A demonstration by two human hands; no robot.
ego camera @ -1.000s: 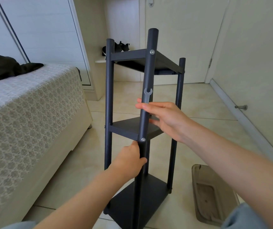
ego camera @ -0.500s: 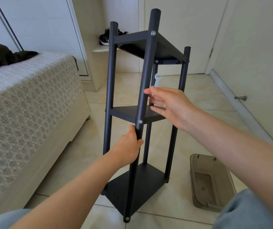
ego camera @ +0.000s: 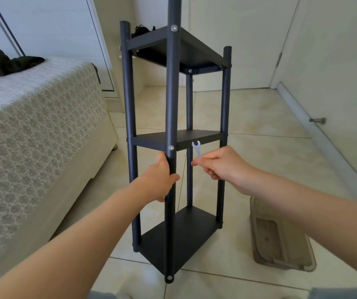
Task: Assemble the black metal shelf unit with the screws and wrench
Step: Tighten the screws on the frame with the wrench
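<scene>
The black metal shelf unit (ego camera: 199, 137) stands upright on the tiled floor, with three shelves between four round posts. Silver screw heads (ego camera: 171, 148) show on the near post at the top and middle shelves. My left hand (ego camera: 159, 180) grips the near post just below the middle shelf. To the right of that post, my right hand (ego camera: 223, 165) pinches a small silver wrench (ego camera: 197, 148), its open jaw pointing up in front of the middle shelf's edge. The wrench touches no screw.
A bed with a patterned cover (ego camera: 32, 134) stands close on the left. A translucent brown plastic lid or tray (ego camera: 281, 240) lies on the floor right of the shelf. A door stop (ego camera: 318, 120) sticks out of the right wall. Closed doors stand behind.
The shelf unit has gone from tilted to standing upright. My right hand has let go of the near post and dropped lower, the wrench still in its fingers. My left hand keeps its grip.
</scene>
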